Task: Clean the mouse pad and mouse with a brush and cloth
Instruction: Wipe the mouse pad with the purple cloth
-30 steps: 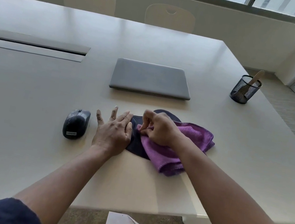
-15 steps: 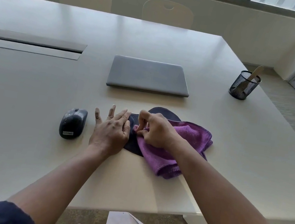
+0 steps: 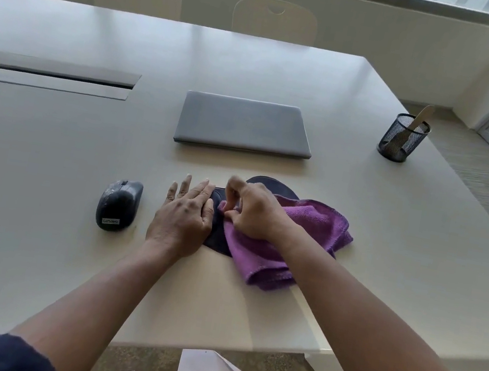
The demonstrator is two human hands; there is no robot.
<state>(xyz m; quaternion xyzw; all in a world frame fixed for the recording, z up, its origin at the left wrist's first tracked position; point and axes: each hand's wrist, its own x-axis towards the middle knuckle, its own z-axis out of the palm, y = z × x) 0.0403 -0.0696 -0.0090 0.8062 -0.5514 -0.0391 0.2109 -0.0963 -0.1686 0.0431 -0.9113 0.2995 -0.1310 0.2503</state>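
one mouse (image 3: 119, 205), one laptop (image 3: 244, 125), three chairs (image 3: 275, 18)

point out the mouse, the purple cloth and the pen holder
mouse (image 3: 118, 204), head view, on the middle of its dark top shell
purple cloth (image 3: 318, 222), head view, on the bare fold to the right of the hand
pen holder (image 3: 401, 140), head view, on its black mesh wall

mouse (image 3: 118, 205) left of mouse pad (image 3: 270, 186)
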